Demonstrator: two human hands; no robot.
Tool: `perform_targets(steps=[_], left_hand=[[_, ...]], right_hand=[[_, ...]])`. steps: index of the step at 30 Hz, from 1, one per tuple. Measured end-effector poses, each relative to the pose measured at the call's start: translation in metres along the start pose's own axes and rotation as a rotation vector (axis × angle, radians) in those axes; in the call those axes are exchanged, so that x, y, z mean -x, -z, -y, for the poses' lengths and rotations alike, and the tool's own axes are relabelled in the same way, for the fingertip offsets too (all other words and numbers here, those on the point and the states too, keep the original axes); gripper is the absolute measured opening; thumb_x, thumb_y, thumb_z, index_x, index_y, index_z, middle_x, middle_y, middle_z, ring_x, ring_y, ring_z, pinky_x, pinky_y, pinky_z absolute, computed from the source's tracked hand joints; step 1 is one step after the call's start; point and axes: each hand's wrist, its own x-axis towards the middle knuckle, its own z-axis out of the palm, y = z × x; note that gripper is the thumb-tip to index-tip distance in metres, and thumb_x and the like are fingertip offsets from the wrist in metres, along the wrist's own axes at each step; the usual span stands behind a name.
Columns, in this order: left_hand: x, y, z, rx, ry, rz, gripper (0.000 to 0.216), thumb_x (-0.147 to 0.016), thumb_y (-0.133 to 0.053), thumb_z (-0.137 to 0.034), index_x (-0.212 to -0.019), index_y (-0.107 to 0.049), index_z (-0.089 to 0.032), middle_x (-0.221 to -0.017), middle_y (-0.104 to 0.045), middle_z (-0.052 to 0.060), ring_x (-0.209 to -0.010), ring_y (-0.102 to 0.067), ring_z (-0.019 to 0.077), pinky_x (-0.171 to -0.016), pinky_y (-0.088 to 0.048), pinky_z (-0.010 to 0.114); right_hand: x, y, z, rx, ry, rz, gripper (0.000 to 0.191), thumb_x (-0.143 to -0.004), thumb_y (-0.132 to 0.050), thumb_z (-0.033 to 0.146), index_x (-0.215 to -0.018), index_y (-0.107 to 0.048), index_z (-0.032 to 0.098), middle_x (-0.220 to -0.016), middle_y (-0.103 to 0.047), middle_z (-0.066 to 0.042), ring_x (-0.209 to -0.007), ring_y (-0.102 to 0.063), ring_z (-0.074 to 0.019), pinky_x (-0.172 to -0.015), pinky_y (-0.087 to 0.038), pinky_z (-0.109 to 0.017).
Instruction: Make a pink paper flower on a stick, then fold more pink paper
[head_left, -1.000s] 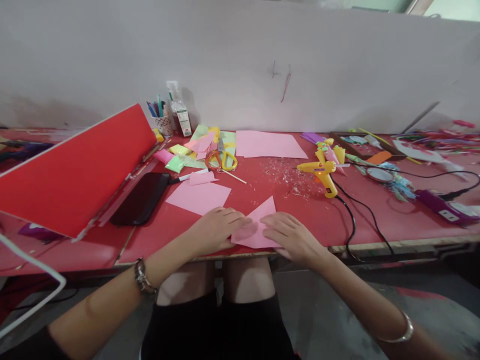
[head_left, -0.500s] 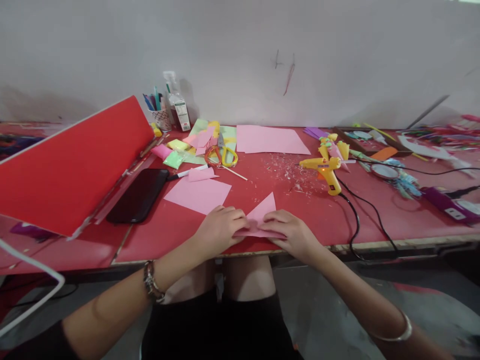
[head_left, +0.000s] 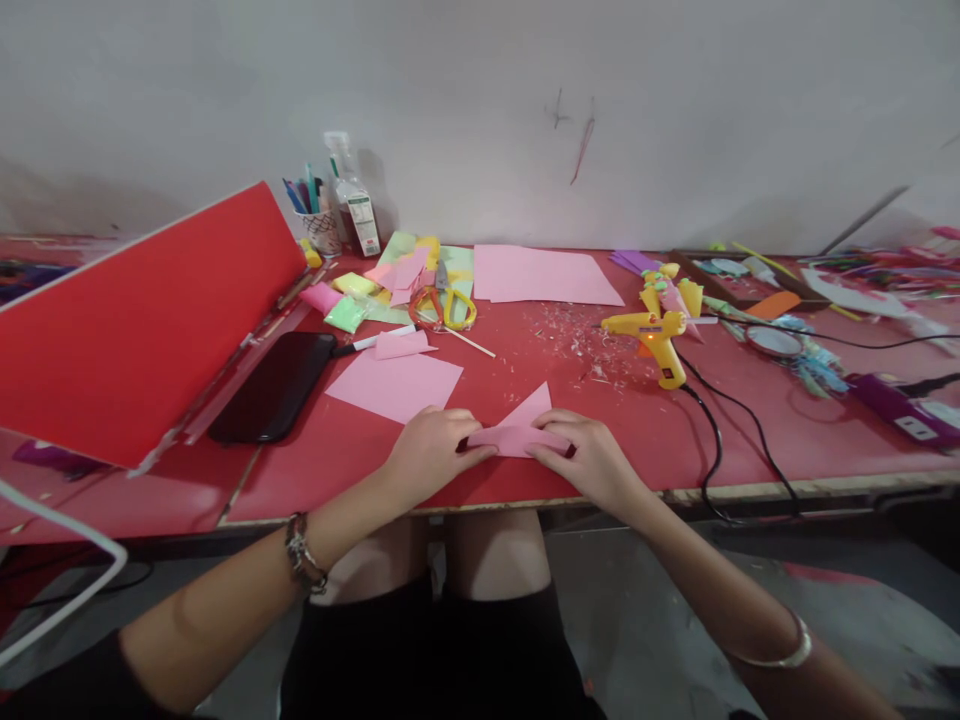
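Note:
A pink paper triangle [head_left: 519, 428] lies near the front edge of the red table [head_left: 645, 450], its near edge rolled up off the surface. My left hand [head_left: 431, 452] pinches the left end of that rolled edge. My right hand [head_left: 589, 455] pinches the right end with curled fingers. Both hands are closed on the paper. A flat pink square sheet [head_left: 395, 385] lies just left of and behind my left hand.
A yellow glue gun [head_left: 651, 334] with a black cord stands to the right. Scissors [head_left: 444, 305], coloured paper scraps, a large pink sheet [head_left: 541, 275], a black phone [head_left: 274, 385], a tilted red board [head_left: 142, 320], a pen cup [head_left: 319, 228] and a bottle [head_left: 352, 205] lie behind.
My hands went from lying flat on the pink triangle to pinching its near edge and rolling it up and away from me.

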Motion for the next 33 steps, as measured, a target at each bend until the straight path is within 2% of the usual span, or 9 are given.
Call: perform_targets(steps=[8,14,18,22,24,26,29,31,33], left_hand=[[0.001,0.003,-0.002,-0.077,0.070,0.002,0.039,-0.077,-0.048,-0.046,-0.054,-0.050,-0.015,-0.052,-0.049,-0.002,-0.050,-0.045,0.0114,-0.055,-0.033,0.026],[0.000,0.005,-0.005,-0.124,0.110,0.066,0.039,-0.080,-0.044,-0.045,-0.058,-0.051,-0.014,-0.056,-0.049,-0.001,-0.054,-0.048,0.0135,-0.056,-0.036,0.028],[0.001,0.007,-0.001,-0.135,0.109,0.094,0.034,-0.083,-0.041,-0.041,-0.070,-0.054,-0.013,-0.071,-0.054,0.004,-0.066,-0.052,0.0169,-0.057,-0.040,0.028],[0.005,0.007,0.004,-0.103,0.071,0.053,0.029,-0.084,-0.041,-0.036,-0.096,-0.050,-0.012,-0.092,-0.055,0.008,-0.080,-0.054,0.0177,-0.064,-0.044,0.029],[0.006,0.007,0.004,-0.151,0.009,0.004,0.030,-0.084,-0.042,-0.027,-0.111,-0.044,-0.014,-0.105,-0.051,0.010,-0.089,-0.052,0.0184,-0.069,-0.044,0.029],[0.005,0.008,0.004,-0.230,-0.143,0.005,0.033,-0.085,-0.040,-0.018,-0.117,-0.041,-0.020,-0.113,-0.050,0.009,-0.093,-0.051,0.0177,-0.072,-0.043,0.029],[0.001,0.009,0.003,-0.302,-0.427,0.099,0.031,-0.085,-0.039,-0.013,-0.113,-0.048,-0.024,-0.109,-0.056,0.003,-0.086,-0.052,0.0144,-0.070,-0.041,0.027],[-0.001,0.010,0.004,-0.320,-0.522,0.124,0.030,-0.085,-0.041,-0.015,-0.112,-0.049,-0.023,-0.105,-0.059,0.002,-0.081,-0.053,0.0132,-0.066,-0.040,0.026],[-0.002,0.011,0.006,-0.321,-0.555,0.108,0.030,-0.085,-0.043,-0.015,-0.114,-0.048,-0.021,-0.103,-0.061,0.002,-0.080,-0.054,0.0129,-0.064,-0.039,0.025]], right_hand=[[-0.003,-0.003,-0.001,0.127,-0.035,-0.015,0.011,-0.071,-0.056,0.017,-0.061,-0.052,0.016,-0.071,-0.057,-0.004,-0.068,-0.056,-0.0146,-0.062,-0.044,-0.025],[-0.002,-0.011,-0.005,0.329,0.041,-0.045,0.017,-0.076,-0.051,0.021,-0.059,-0.049,0.017,-0.070,-0.055,-0.005,-0.066,-0.052,-0.0158,-0.060,-0.044,-0.027],[-0.001,-0.012,-0.004,0.372,0.072,-0.063,0.019,-0.077,-0.049,0.021,-0.059,-0.049,0.017,-0.068,-0.054,-0.005,-0.064,-0.051,-0.0154,-0.057,-0.043,-0.026],[-0.001,-0.011,-0.003,0.380,0.098,-0.078,0.019,-0.079,-0.047,0.021,-0.060,-0.050,0.017,-0.068,-0.055,-0.004,-0.063,-0.051,-0.0145,-0.057,-0.043,-0.025],[-0.001,-0.011,-0.003,0.386,0.110,-0.073,0.020,-0.079,-0.046,0.022,-0.060,-0.050,0.018,-0.067,-0.055,-0.004,-0.062,-0.051,-0.0138,-0.057,-0.042,-0.024],[-0.001,-0.011,-0.003,0.397,0.110,-0.067,0.019,-0.079,-0.046,0.021,-0.061,-0.050,0.018,-0.066,-0.054,-0.003,-0.061,-0.050,-0.0134,-0.056,-0.042,-0.024],[-0.001,-0.011,-0.002,0.425,0.097,-0.047,0.015,-0.077,-0.048,0.018,-0.063,-0.050,0.017,-0.068,-0.055,-0.004,-0.061,-0.050,-0.0139,-0.055,-0.042,-0.024],[-0.002,-0.011,-0.001,0.446,0.092,-0.028,0.012,-0.077,-0.048,0.018,-0.065,-0.051,0.017,-0.069,-0.055,-0.005,-0.062,-0.051,-0.0147,-0.056,-0.042,-0.025],[-0.002,-0.011,-0.001,0.456,0.091,-0.020,0.012,-0.078,-0.047,0.018,-0.066,-0.052,0.017,-0.070,-0.056,-0.005,-0.063,-0.051,-0.0153,-0.057,-0.042,-0.026]])
